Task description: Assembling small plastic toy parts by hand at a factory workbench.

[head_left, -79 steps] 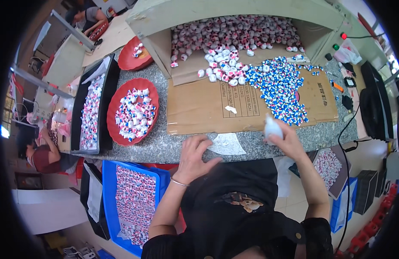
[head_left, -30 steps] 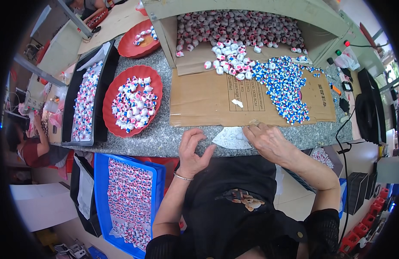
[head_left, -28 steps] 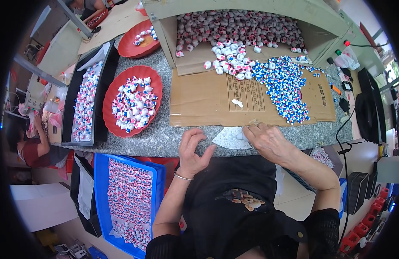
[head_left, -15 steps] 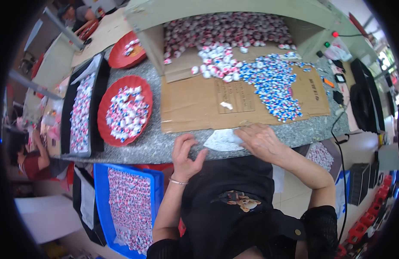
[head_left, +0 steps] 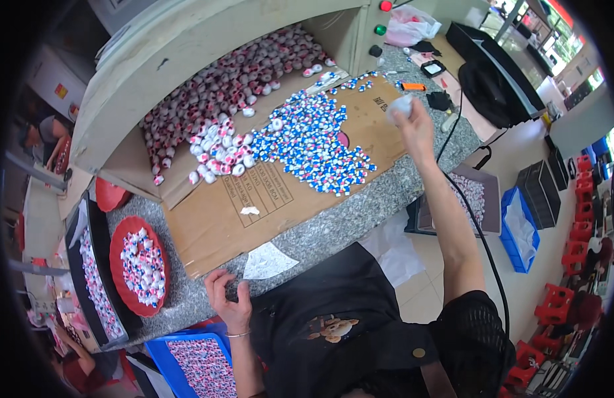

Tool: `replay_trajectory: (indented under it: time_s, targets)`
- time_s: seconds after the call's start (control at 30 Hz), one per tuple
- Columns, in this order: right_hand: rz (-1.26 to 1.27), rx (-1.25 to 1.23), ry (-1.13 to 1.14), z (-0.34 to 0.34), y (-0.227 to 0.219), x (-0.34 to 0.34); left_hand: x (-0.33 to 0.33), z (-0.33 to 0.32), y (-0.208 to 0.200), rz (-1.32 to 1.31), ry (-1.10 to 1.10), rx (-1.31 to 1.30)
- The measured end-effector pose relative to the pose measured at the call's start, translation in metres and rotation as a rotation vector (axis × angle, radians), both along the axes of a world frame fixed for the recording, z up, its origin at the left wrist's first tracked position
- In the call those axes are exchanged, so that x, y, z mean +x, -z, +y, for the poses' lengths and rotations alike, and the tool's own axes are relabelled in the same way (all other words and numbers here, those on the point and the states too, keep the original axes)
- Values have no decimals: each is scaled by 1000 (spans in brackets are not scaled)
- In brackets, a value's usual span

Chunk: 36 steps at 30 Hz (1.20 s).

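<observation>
My left hand [head_left: 230,302] rests at the counter's front edge, thumb and fingers curved and apart, with nothing visible in them. Just right of it lies a white speckled flat piece [head_left: 268,261] on the granite. My raised right hand [head_left: 416,129] is over the right end of the cardboard sheet [head_left: 204,235], its fingers closed on a whitish, rounded wad [head_left: 398,108] whose exact kind I cannot make out. On the cardboard spread small blue-and-white pieces [head_left: 313,142]. Beside them sits a cluster of larger white-and-pink rounded pieces [head_left: 217,149].
An open-fronted box [head_left: 121,126] at the back holds many pinkish pieces. Left stand a red bowl [head_left: 162,265] and a black tray [head_left: 98,232]. A blue tray [head_left: 162,361] is below. An orange tool [head_left: 413,86] and black cable [head_left: 476,222] lie right.
My right hand has lifted off the white flat piece and moved to the far right, carrying the wad. The view has turned rightward. My left hand stays near the counter edge.
</observation>
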State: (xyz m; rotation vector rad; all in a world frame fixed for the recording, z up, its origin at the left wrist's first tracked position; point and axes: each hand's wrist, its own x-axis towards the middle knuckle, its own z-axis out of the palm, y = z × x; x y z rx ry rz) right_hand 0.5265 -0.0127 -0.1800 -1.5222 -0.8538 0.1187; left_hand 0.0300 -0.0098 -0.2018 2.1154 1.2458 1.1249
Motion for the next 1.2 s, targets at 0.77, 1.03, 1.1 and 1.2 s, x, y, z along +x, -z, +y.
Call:
replay_trajectory:
  time_s: [0.77,1.03,1.1,1.2]
  targets:
    - [-920,-606,341,11,12,41,1,0,-2,11,-19,-28]
    - [-998,-1260,222,56,-1,90,-2,1,1,21,-28,-9]
    - [-1029,-1254,247,56,2,95,-2,1,2,38,-21,3]
    - [-1012,-1170,274,58,-3,92,-1,1,1,50,-10,12]
